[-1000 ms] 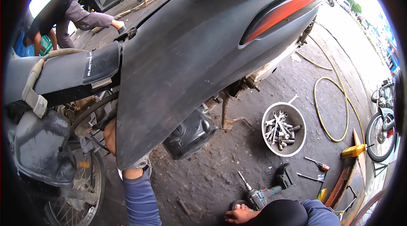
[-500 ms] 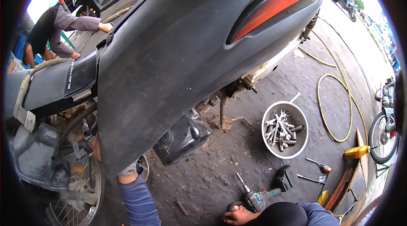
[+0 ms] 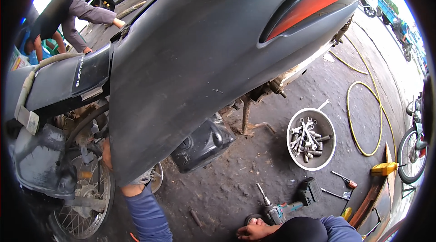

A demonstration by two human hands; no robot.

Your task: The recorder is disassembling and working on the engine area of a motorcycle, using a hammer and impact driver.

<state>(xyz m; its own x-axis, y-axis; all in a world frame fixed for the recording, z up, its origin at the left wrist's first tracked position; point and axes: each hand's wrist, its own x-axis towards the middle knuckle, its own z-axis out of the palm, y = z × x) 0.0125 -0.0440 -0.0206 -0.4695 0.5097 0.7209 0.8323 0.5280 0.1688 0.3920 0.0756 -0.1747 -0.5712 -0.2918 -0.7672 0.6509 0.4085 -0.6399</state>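
Note:
My left hand [image 3: 131,190] reaches in from the lower left in a blue sleeve, behind the lower edge of a large black motorbike body panel [image 3: 190,64]. A patch of skin shows at the panel's left edge, near the spoked wheel; I cannot tell whether it belongs to the same hand. The panel hides my fingers and whatever they touch. Close to the wrist is a round metal part [image 3: 156,178], partly covered. My right hand does not show. Blue cloth [image 3: 338,230] lies by my black-clad knee [image 3: 302,229].
A metal bowl [image 3: 334,151] of wrenches and sockets stands right of the bike. Below it lie a cordless impact wrench [image 3: 274,214] and a screwdriver [image 3: 349,182]. A yellow hose [image 3: 349,110] loops farther right. Another person [image 3: 54,19] bends down at the upper left.
The view has shifted slightly, so the bike and bowl appear farther right. My left wrist sits a little farther left against the panel. More skin shows at the panel's left edge.

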